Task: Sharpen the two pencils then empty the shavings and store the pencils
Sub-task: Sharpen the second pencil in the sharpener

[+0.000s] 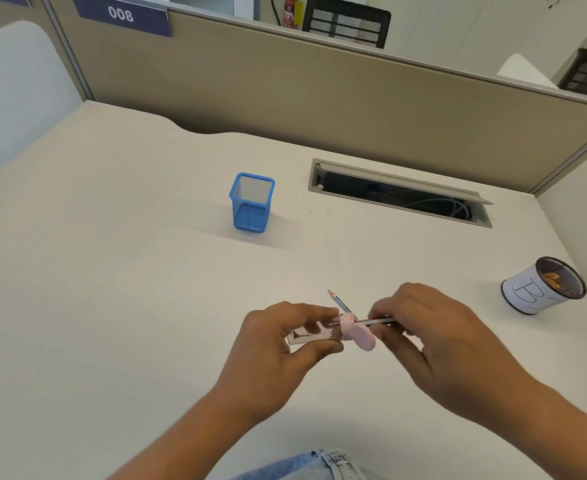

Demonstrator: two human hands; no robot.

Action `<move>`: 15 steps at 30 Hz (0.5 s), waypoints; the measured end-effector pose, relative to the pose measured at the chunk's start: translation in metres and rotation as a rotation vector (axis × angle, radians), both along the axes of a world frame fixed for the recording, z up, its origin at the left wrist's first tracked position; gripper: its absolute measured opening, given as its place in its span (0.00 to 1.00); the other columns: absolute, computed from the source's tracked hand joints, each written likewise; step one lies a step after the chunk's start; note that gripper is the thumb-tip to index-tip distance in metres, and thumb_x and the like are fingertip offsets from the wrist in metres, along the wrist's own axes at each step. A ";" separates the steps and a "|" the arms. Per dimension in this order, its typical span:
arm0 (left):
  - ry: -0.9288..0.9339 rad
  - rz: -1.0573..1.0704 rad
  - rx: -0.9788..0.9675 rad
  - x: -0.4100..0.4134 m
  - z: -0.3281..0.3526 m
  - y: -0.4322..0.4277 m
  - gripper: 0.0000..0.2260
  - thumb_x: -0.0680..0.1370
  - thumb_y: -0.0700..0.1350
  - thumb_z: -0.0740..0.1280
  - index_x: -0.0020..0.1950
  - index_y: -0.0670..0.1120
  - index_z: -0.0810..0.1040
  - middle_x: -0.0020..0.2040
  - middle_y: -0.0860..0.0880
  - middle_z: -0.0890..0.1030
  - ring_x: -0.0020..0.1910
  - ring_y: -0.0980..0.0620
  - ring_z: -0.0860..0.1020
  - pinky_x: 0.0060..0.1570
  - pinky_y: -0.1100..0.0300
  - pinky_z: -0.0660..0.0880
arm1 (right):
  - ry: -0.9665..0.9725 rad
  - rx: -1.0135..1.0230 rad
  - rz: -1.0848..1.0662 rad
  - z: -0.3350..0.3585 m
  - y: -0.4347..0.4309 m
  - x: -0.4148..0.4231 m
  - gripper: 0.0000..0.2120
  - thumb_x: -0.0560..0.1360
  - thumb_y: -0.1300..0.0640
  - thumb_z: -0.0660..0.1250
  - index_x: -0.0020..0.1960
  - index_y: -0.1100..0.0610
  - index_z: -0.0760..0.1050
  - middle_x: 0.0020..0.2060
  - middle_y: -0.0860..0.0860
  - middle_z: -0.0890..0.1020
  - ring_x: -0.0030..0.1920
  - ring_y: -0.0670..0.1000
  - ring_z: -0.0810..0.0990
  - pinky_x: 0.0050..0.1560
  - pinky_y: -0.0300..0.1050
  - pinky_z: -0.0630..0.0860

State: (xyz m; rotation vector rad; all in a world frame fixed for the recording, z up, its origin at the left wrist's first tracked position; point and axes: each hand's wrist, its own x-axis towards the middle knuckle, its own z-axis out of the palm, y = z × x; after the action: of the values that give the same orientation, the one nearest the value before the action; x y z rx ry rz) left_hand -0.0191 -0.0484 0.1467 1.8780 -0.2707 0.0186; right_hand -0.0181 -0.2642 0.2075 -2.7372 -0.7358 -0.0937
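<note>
My left hand (285, 337) grips a clear sharpener (316, 332) with a pink cap (363, 337) hanging open on its right end; dark shavings show inside. My right hand (423, 327) pinches a pencil (380, 320) whose end sits in the sharpener's pink collar. A second pencil (339, 301) with a sharp tip sticks up and to the left from between my hands; which hand holds it I cannot tell. A blue mesh pencil cup (252, 202) stands empty further back on the desk. At the right a black mesh bin (544, 285) wrapped in white paper holds shavings.
The white desk (112, 271) ends at a beige partition (285, 81). An open cable slot (399, 194) lies behind and right of the blue cup. Denim fabric (319, 465) shows at the bottom edge.
</note>
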 end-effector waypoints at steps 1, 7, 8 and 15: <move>0.033 -0.014 -0.010 0.000 0.001 0.000 0.13 0.70 0.46 0.77 0.52 0.58 0.84 0.44 0.61 0.85 0.46 0.58 0.81 0.44 0.67 0.75 | -0.088 -0.053 0.043 -0.001 -0.001 0.001 0.10 0.79 0.51 0.61 0.47 0.53 0.79 0.36 0.47 0.77 0.35 0.50 0.73 0.32 0.45 0.72; -0.184 -0.002 0.101 0.000 -0.001 0.001 0.14 0.68 0.50 0.76 0.53 0.56 0.81 0.48 0.60 0.85 0.47 0.59 0.82 0.44 0.64 0.77 | 0.038 0.055 -0.062 -0.011 0.007 -0.004 0.25 0.81 0.40 0.50 0.35 0.53 0.73 0.27 0.46 0.71 0.30 0.49 0.68 0.30 0.39 0.63; -0.227 -0.006 0.134 0.001 -0.001 0.001 0.14 0.68 0.49 0.76 0.53 0.55 0.81 0.48 0.59 0.85 0.46 0.60 0.81 0.44 0.64 0.77 | 0.146 0.144 -0.130 -0.011 0.008 -0.004 0.26 0.79 0.37 0.49 0.34 0.53 0.72 0.27 0.47 0.72 0.31 0.50 0.69 0.30 0.38 0.62; 0.083 -0.051 0.019 0.002 0.005 0.001 0.13 0.67 0.48 0.79 0.50 0.56 0.85 0.43 0.61 0.85 0.44 0.61 0.81 0.41 0.71 0.74 | 0.139 0.016 -0.066 0.001 0.005 -0.007 0.09 0.80 0.41 0.55 0.47 0.43 0.70 0.36 0.36 0.73 0.39 0.39 0.70 0.35 0.34 0.66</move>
State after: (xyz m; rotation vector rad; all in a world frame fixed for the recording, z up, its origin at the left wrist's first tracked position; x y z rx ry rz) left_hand -0.0168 -0.0470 0.1519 1.8852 -0.2626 -0.0963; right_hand -0.0249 -0.2588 0.2087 -2.7204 -0.6041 0.0762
